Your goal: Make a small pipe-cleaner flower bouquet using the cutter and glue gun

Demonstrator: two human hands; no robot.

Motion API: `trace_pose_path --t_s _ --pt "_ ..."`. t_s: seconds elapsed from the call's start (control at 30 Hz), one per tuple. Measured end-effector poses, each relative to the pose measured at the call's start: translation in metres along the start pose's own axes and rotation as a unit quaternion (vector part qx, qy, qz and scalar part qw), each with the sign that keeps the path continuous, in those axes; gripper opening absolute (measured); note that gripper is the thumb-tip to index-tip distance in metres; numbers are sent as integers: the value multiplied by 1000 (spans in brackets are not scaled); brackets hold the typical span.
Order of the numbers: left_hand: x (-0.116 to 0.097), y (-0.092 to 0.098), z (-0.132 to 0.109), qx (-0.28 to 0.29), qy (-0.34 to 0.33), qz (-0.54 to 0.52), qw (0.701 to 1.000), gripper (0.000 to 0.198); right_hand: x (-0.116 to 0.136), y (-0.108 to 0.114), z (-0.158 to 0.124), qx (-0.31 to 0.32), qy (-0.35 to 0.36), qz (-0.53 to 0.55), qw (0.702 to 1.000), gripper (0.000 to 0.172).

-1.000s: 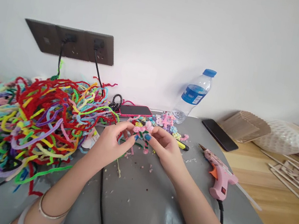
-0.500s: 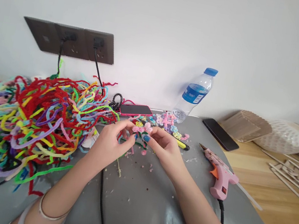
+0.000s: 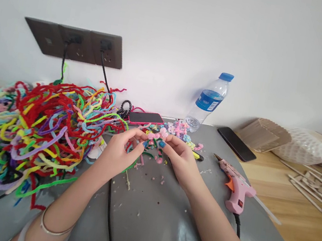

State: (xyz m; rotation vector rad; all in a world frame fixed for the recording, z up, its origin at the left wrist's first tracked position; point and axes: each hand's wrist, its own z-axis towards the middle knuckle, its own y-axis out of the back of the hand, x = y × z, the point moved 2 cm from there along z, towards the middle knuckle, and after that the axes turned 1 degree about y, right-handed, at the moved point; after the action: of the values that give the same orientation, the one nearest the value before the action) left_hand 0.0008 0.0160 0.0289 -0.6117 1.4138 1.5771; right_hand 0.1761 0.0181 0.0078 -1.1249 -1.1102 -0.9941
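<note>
L hand (image 3: 122, 151) & R hand (image 3: 180, 161) both pinch the pink-green fuzzy piece (image 3: 154, 137) above table (image 3: 154, 231) — capped bottle (image 3: 210, 100) by wall (image 3: 170, 35), approx 1 o'clock of it, fill hard to tell; pipe-cleaner pile (image 3: 50, 126) at 9, glue gun (image 3: 240, 190) approx 4 — plastic bag (image 3: 302, 146) approx 3, contents unclear.

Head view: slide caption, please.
Left hand and right hand holding a pink pipe-cleaner piece, pink glue gun at right.

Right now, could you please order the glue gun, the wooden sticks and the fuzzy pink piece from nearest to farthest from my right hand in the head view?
1. Fuzzy pink piece: between the left hand and right hand.
2. Glue gun: right of that hand.
3. Wooden sticks: farther right.
</note>
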Motion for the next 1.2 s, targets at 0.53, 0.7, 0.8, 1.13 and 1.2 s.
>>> trace_pose_path --t_s 0.53,0.7,0.8,1.13,1.2 --pt "-1 -1 -1 -2 -21 -1 1000 11 -1 -7 -2 47 -18 31 998 28" --pt "-1 -1 -1 -3 -21 9 1000 11 -3 -7 -2 44 -20 30 998 29" --pt "-2 -1 -1 -6 -15 11 1000 10 -2 -7 -2 41 -15 12 999 30" --pt "-4 0 -1 -5 -9 8 1000 10 1 -5 -2 22 -12 -19 999 34" --pt "-3 0 -1 -6 -10 8 1000 11 1 -5 -2 22 -14 -22 999 31"
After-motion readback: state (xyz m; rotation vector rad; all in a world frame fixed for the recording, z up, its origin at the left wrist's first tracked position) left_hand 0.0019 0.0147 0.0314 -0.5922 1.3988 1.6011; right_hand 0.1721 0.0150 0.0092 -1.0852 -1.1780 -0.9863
